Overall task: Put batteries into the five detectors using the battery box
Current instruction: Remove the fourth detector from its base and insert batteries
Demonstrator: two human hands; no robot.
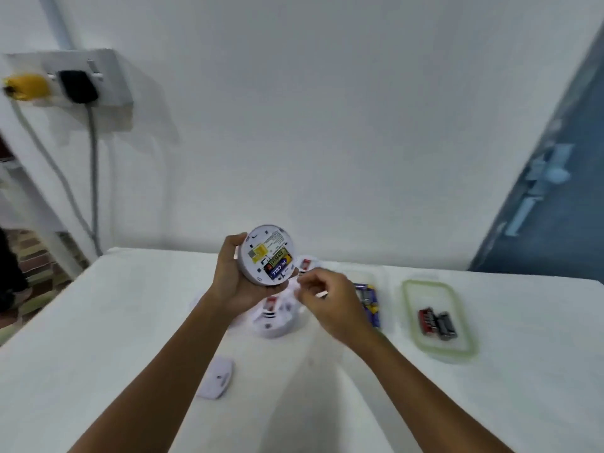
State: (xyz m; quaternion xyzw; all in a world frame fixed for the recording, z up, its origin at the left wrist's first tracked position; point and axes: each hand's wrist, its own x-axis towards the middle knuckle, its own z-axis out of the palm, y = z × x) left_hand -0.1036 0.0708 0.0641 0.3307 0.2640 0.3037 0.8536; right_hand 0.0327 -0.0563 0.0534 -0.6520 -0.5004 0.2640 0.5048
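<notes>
White detector (266, 253) sits gripped in the left hand (233, 276), two batteries (277, 262) already seated. Right hand (327, 299) is blurry, can't tell its grip. Next up probably the cover (217, 377) from the table (98, 322).

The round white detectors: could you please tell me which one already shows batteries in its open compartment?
The round white detector held up in the left hand: two batteries sit in its open back, unlike those lying on the white table.
</notes>
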